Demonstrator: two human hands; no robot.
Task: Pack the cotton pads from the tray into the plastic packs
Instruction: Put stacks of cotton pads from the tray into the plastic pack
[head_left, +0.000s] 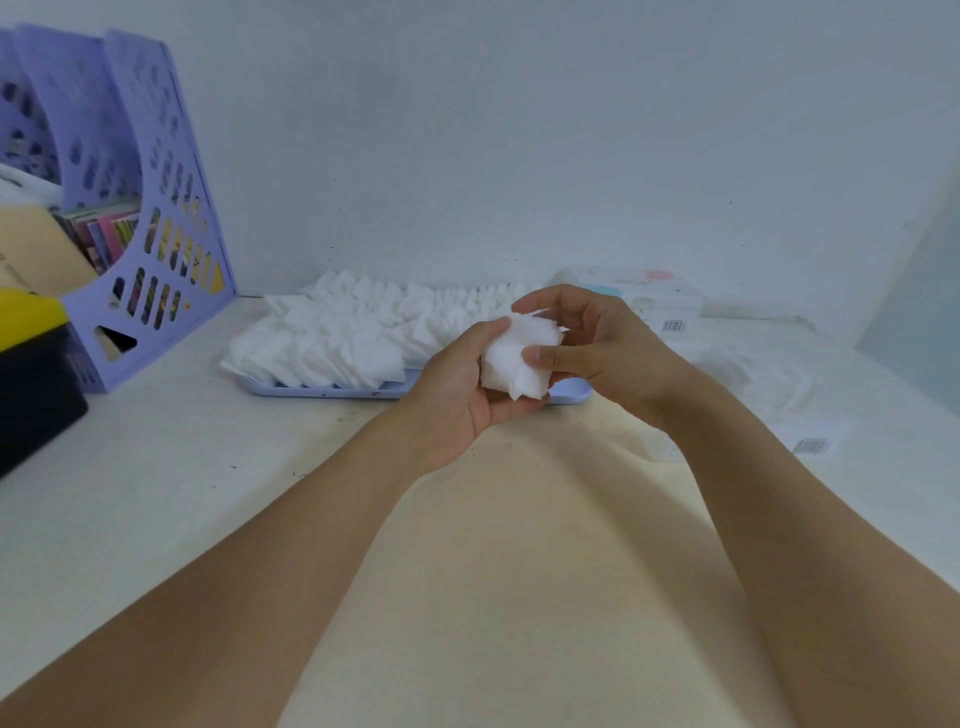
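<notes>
Fingers (496, 332) of the left hand (462, 384) curl up under a small stack of cotton pads (519, 358), and the palm holds it from below. Over on the far left stands a purple file rack (150, 208) with books in it, and a black and yellow box (31, 374) sits just in front of it. Next comes the pale blue tray (322, 391) on the white surface (208, 493) — it is piled with many more white cotton pads (353, 332), and some hang over its left edge. Both hands meet above the right end of the tray. The stack is held in the air between them, and its edges look a bit messy. On the right, the right hand (597, 338) grips the same stack — its thumb presses on the front and its fingers wrap round the back. Behind that hand, by the wall, sits a white box (649, 296) with a barcode. Further right, clear plastic packs (769, 384) lie flat on the surface, one with a barcode label; they are pale and hard to see well.
</notes>
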